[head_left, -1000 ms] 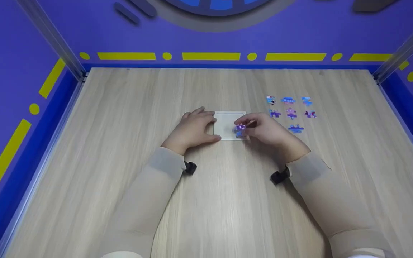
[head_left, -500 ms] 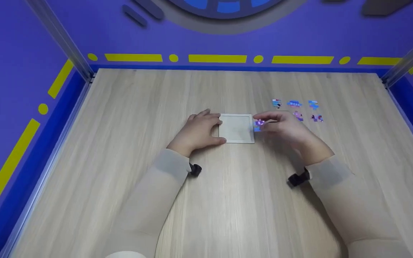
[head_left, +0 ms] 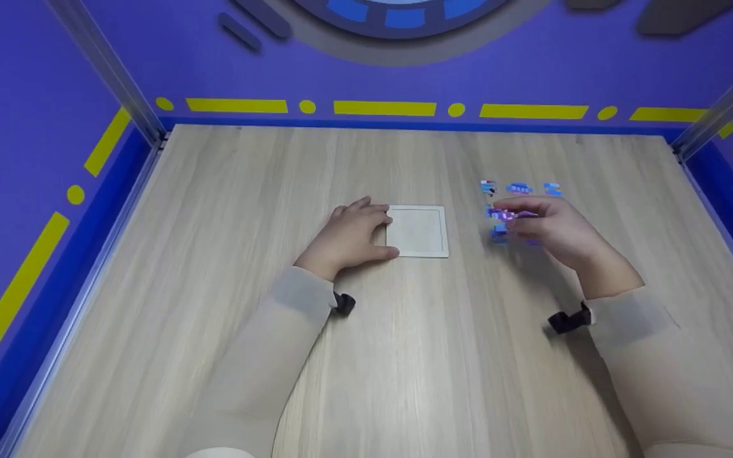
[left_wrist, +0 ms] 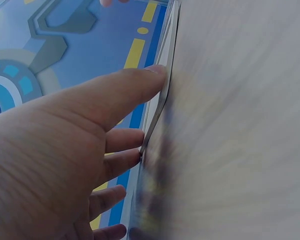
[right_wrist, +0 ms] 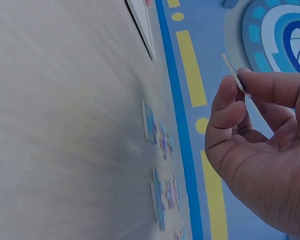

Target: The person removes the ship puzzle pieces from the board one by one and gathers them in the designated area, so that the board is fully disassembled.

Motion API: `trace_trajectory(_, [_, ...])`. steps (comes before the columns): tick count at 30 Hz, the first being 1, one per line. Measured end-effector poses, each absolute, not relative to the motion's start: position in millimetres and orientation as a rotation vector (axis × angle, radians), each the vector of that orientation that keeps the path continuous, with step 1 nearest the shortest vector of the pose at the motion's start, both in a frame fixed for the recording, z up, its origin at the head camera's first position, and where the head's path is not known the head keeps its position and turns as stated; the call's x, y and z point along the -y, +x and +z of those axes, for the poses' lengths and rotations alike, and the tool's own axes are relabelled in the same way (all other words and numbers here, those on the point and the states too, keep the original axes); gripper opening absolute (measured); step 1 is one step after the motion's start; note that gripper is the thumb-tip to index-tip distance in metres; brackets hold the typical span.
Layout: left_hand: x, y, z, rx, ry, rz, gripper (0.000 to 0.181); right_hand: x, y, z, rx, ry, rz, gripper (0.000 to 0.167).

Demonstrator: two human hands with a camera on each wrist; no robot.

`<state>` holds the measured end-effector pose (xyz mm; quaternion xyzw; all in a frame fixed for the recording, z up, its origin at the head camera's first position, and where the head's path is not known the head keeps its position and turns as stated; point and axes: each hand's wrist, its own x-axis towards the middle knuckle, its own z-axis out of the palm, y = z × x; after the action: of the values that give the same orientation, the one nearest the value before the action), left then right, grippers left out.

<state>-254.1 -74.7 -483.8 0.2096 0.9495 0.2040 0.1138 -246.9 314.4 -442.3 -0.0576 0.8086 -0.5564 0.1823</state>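
Observation:
My left hand (head_left: 354,235) rests at the left side of a shallow, square white puzzle tray (head_left: 446,232). In the left wrist view its thumb presses on the tray's edge (left_wrist: 163,95), and the fairly straight fingers touch the edge farther along. To the right of the tray, my right hand (head_left: 570,235) pinches a purple-and-blue jigsaw puzzle piece (head_left: 503,216) between thumb and fingers. The right wrist view shows that piece (right_wrist: 232,72) edge-on, raised off the table. Beneath it lie other puzzle pieces (head_left: 499,236), partly hidden by the hand. The tray holds no piece.
Behind the right hand lies a row of loose puzzle pieces: one white-and-blue (head_left: 488,187), one blue (head_left: 519,188) and one blue with orange (head_left: 552,189). The wooden table (head_left: 366,356) is bounded by purple panels (head_left: 392,83) at the back and sides.
My right hand has carried the puzzle piece from over the tray rightward to the loose pieces. The left hand keeps its place at the tray. The head view has shifted slightly.

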Motion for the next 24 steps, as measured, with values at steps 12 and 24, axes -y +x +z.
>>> trace_trajectory(12, [74.6,-254.9,-483.0,-2.8,0.616,0.574,0.073,-353.0,-237.5,-440.1,-2.292,-0.106,-1.713,0.045])
trace_trajectory(24, [74.1,-255.1,-483.5,-2.795,0.615,0.572,0.074,-383.0,-238.4,-445.4,-2.233,0.04,-1.847,0.045])
